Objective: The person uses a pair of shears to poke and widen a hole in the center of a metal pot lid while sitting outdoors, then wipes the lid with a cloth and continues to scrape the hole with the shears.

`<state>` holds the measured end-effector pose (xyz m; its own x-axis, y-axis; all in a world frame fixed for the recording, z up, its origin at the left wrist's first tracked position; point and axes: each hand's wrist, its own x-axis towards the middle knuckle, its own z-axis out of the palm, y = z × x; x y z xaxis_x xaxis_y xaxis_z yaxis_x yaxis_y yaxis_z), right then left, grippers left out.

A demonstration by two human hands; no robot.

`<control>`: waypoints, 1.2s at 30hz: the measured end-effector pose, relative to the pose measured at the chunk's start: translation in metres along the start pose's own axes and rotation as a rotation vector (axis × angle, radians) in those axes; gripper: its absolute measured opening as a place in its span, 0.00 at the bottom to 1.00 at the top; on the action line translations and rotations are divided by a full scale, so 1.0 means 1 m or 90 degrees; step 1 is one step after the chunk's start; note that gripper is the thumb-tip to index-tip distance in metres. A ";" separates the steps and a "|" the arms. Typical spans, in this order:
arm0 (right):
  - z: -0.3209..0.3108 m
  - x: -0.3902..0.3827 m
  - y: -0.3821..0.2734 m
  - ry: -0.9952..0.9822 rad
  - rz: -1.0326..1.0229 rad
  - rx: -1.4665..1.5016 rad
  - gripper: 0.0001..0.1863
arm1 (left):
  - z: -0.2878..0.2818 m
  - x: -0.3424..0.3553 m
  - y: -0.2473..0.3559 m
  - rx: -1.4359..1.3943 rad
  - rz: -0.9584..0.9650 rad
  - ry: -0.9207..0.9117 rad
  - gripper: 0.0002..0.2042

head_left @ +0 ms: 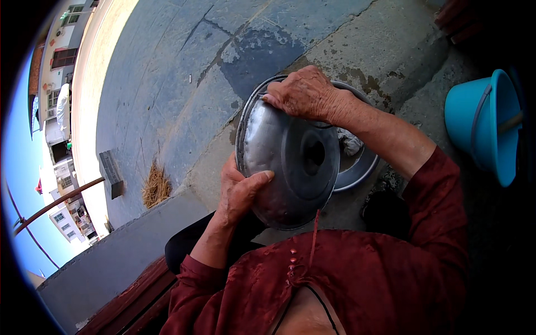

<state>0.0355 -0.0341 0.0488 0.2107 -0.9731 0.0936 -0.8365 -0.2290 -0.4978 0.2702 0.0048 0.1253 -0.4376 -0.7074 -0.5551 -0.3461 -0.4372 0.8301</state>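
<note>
A round, dented aluminium pot lid [290,190] is held up in front of my chest, its dark centre facing up and right. My left hand [239,187] grips its left edge, with the thumb flat on the metal and the fingers hidden underneath. At the far rim my right hand [306,94] is closed over the edge; whether a cloth is under its fingers cannot be seen. Beyond the lid, partly covered by it, stands a metal basin [364,174] on the ground. A wet-looking grey rag [349,143] lies in it.
A turquoise bucket [468,120] with a dark handle stands at the right. Wet patches [262,61] mark the concrete. To the left are a straw bundle [156,187], a low wall [128,254] and a grey dustpan-like thing [111,174] by a brown pole. Buildings stand beyond.
</note>
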 end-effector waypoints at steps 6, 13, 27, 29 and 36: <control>-0.012 -0.010 -0.041 -0.086 -0.044 0.046 0.20 | -0.004 0.000 -0.007 0.000 0.014 0.013 0.27; -0.014 -0.003 -0.014 -0.151 0.129 0.238 0.19 | -0.001 -0.002 -0.006 -0.035 -0.002 0.031 0.26; -0.045 -0.015 -0.036 -0.205 0.017 -0.013 0.13 | 0.008 -0.005 -0.008 0.056 0.062 -0.025 0.26; -0.045 -0.025 -0.049 -0.170 -0.018 0.007 0.11 | 0.008 -0.002 -0.008 0.079 0.078 -0.019 0.26; -0.058 -0.045 -0.080 -0.252 -0.095 0.081 0.12 | 0.016 -0.005 -0.008 0.100 0.100 0.016 0.24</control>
<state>0.0630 0.0265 0.1344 0.5224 -0.8389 -0.1525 -0.7189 -0.3373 -0.6078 0.2614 0.0209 0.1209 -0.4757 -0.7746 -0.4168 -0.4013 -0.2305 0.8865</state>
